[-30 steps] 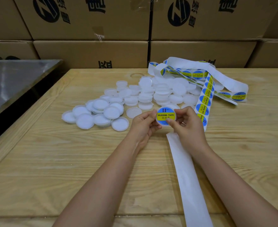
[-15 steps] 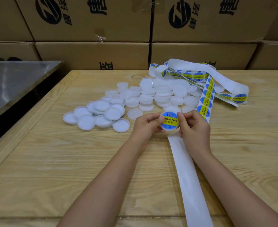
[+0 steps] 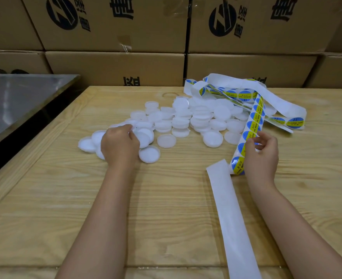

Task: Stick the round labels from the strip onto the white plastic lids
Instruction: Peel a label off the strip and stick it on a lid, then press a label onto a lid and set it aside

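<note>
Firstly, fingers (image 3: pixel 266 138) of the right hand (image 3: pixel 261 156) pinch the label strip (image 3: pixel 254 117) by its edge, above the table (image 3: pixel 166 198). Left hand (image 3: pixel 119 146) fingers curl down among the white lids (image 3: pixel 200 117); whether they grip one, cannot tell. Labels probably thin, floppy, tacky: peel by rim. Lids probably light, stiff, skiddy.

We see a heap of round white plastic lids (image 3: pixel 198 117), some stacked, scattered across the wooden table (image 3: pixel 45 198), and at their right a looping strip (image 3: pixel 232 218) of round blue-and-yellow labels (image 3: pixel 296 122), its near end bare and white.
</note>
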`<state>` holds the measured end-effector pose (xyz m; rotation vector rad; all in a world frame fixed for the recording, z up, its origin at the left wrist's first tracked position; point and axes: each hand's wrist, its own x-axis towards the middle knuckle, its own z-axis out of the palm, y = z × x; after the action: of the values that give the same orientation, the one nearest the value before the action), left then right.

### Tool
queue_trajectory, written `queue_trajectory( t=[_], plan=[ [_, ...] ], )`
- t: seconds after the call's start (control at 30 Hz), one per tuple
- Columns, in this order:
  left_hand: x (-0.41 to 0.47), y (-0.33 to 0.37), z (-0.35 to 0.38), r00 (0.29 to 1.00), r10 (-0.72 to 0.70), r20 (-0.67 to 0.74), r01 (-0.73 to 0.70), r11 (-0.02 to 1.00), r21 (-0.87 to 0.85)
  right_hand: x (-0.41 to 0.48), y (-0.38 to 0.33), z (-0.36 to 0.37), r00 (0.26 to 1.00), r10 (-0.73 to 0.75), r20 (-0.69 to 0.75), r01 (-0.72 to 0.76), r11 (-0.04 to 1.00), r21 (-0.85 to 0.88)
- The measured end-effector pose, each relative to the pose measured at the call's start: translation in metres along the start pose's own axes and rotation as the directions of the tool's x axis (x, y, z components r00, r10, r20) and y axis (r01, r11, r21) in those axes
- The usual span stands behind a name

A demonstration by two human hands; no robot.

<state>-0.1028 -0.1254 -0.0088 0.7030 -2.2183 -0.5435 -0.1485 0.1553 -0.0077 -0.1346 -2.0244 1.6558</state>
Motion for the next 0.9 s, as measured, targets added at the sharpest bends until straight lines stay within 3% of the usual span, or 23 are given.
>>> queue_trajectory(
  t=[0.1,0.2,0.3,0.37,0.4,0.5,0.63,0.7,0.77,0.9],
  plan=[
    [0.003,-0.002,0.001,0.996,-0.023,0.086,0.008,0.986,0.167,0.006,0.006,-0.002,0.991,0.128,-0.038,-0.131,0.99,-0.058],
    [-0.002,0.001,0.001,0.996,0.021,0.088,-0.036,0.983,0.18,0.01,0.009,-0.003,0.967,0.254,-0.026,-0.255,0.964,-0.08],
    [-0.008,0.016,0.001,0.987,0.159,-0.014,-0.159,0.987,0.037,0.01,0.008,-0.004,0.939,0.339,0.053,-0.338,0.941,-0.027],
    [-0.018,0.034,0.002,0.962,0.264,-0.066,-0.271,0.95,-0.154,0.011,0.008,-0.005,0.927,0.369,0.074,-0.369,0.929,-0.003],
    [-0.024,0.046,0.004,0.961,0.276,-0.022,-0.27,0.919,-0.288,0.011,0.008,-0.005,0.924,0.376,0.077,-0.378,0.926,0.013],
    [-0.052,0.075,0.013,0.912,0.312,0.264,-0.123,0.826,-0.55,0.012,0.011,-0.003,0.908,0.406,0.102,-0.411,0.911,0.033],
    [-0.086,0.1,0.028,0.691,0.384,0.612,0.037,0.827,-0.56,0.014,0.014,-0.002,0.855,0.486,0.178,-0.498,0.867,0.028],
    [-0.095,0.105,0.032,0.63,0.419,0.654,-0.021,0.851,-0.525,0.016,0.014,-0.002,0.839,0.506,0.199,-0.516,0.857,-0.004],
    [-0.097,0.106,0.033,0.626,0.449,0.637,-0.045,0.837,-0.546,0.016,0.012,-0.003,0.836,0.503,0.22,-0.509,0.86,-0.032],
    [-0.089,0.105,0.03,0.632,0.344,0.695,0.323,0.697,-0.64,0.012,0.005,-0.006,0.858,0.427,0.285,-0.456,0.889,0.042]
  ],
)
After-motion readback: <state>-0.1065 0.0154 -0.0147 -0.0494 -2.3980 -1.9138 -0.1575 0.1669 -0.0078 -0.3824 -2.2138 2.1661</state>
